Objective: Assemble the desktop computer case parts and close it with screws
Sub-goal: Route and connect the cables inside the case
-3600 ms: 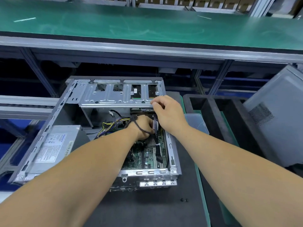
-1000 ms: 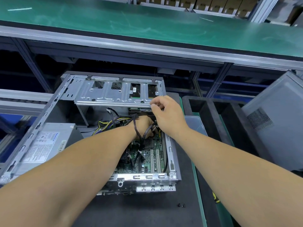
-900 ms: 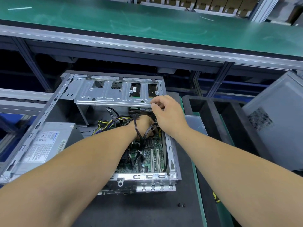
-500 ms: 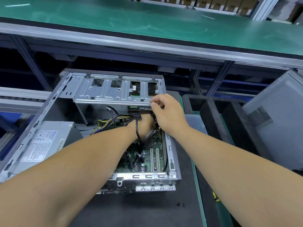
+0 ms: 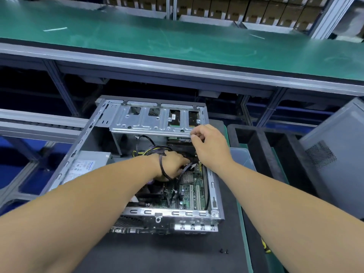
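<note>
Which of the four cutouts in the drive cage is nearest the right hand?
The rightmost cutout, at the cage's right end. The right hand sits just below it; the other three lie farther left.

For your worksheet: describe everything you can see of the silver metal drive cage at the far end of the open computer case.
The silver stamped-metal drive cage spans the far end of the open grey computer case, raised above the green motherboard. Its flat top has four rectangular cut-outs, ribs and small holes; labelled drives show through the two on the right. The right hand has curled fingers at its near right edge; actual contact is unclear. The left hand works among black cables below it.
</note>
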